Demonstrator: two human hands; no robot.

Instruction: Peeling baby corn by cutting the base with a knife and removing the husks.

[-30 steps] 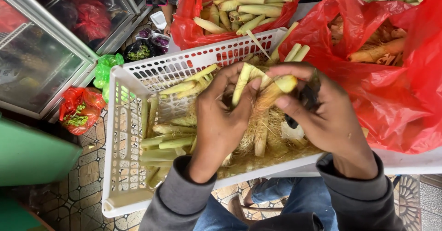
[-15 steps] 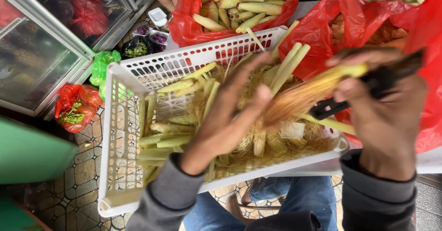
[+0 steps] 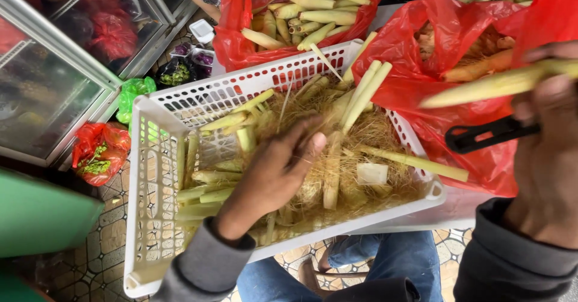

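Looking down from the head camera, the left hand (image 3: 274, 172) reaches into the white plastic basket (image 3: 150, 175), its fingers loosely curled and touching the tangle of dry husk fibres (image 3: 361, 139) among the pale green stalks (image 3: 205, 184), gripping nothing that can be made out. Over at the right edge, the right hand (image 3: 548, 157) is clenched around a peeled pale stalk (image 3: 494, 85) and a black-handled knife (image 3: 487, 135), both held above the red plastic bag (image 3: 415, 79) just beside the basket.

One white basket (image 3: 150, 157), three red bags (image 3: 415, 85), two hands (image 3: 271, 175).
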